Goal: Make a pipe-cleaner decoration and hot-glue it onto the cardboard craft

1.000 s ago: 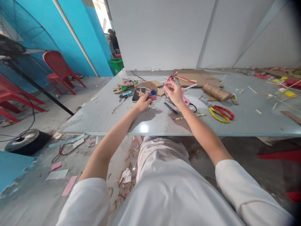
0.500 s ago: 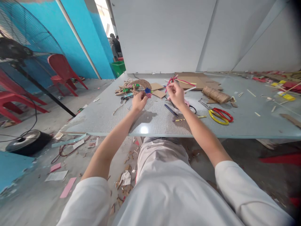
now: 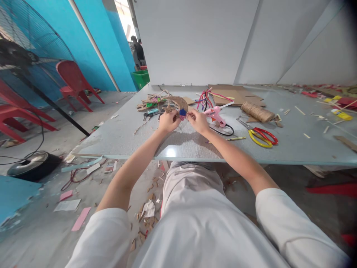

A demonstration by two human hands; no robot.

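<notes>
"Chairs [image 3: 69,72], red ones, at the left; then?"

"My left hand [image 3: 169,121], closed on a twine-covered crescent [image 3: 182,101] that I see over the table [image 3: 117,137], between both hands, a blue flower [image 3: 182,112] at its near edge."

"Your right?"

"My right hand [image 3: 198,121], fingers bent in beside the flower; from my remote feed I can't tell whether it grips anything."

"Beyond?"

"Pink glue gun [image 3: 214,112], twine spool [image 3: 257,112], scissors [image 3: 251,131] with red and yellow handles."

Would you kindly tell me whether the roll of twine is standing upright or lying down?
Lying on its side: the roll of twine stretches lengthwise along the tabletop rather than rising from it.
</notes>
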